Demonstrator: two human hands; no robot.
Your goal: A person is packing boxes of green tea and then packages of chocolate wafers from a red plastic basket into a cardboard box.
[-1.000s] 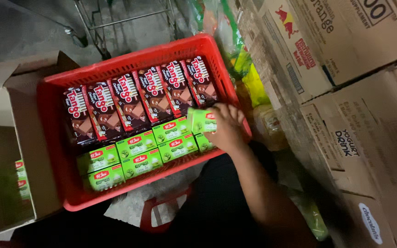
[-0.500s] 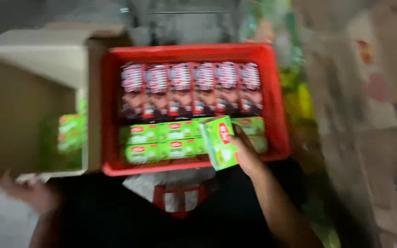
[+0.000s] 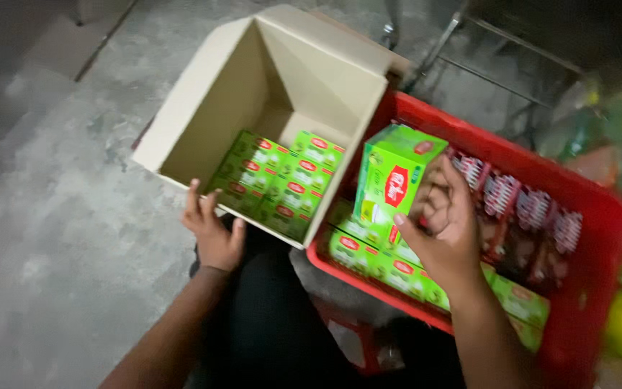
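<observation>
Green carton is up in the air, clamped in the right hand at three o'clock, over the red crate. Far left, the left hand curls on the near wall of the open cardboard box, where more green cartons lie. Mid-transfer, I'd say; placing calls for a free slot.

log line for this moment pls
right hand: holds green box over red crate | left hand: on cardboard carton edge
</observation>
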